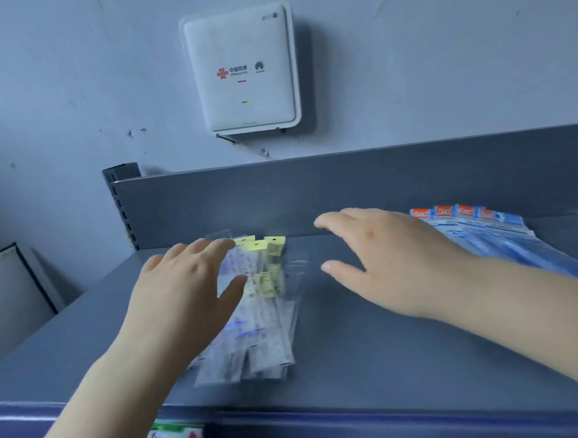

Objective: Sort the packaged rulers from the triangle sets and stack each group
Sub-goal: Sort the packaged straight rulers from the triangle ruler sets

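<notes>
Hovering with fingers spread, left hand [183, 287] over glossy clear ruler packets [259, 309]; right hand [396, 262] above bare grey shelf [375, 349].

Head view; looks forward-down, close over shelf [358, 350]

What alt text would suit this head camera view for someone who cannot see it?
Two open hands, left hand and right hand, reach over a grey shelf toward a pile of clear packets; blue packets lie fanned at right, below a white wall box.
</notes>
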Demonstrator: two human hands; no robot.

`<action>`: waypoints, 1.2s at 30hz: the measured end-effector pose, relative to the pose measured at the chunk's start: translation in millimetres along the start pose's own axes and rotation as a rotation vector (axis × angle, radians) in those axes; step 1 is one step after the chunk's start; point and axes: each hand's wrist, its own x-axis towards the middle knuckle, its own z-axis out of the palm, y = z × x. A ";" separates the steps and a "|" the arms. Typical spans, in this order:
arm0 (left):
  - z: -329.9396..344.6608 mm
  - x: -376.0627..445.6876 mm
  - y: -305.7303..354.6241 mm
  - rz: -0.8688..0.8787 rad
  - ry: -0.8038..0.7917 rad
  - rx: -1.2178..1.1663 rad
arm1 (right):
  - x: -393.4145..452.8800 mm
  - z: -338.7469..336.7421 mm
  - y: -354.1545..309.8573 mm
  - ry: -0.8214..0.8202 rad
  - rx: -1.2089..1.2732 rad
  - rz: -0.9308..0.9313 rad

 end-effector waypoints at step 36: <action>70.0 53.2 520.5 0.401 -0.419 -0.047 | -310.2 -76.5 439.4 -0.269 -0.296 0.651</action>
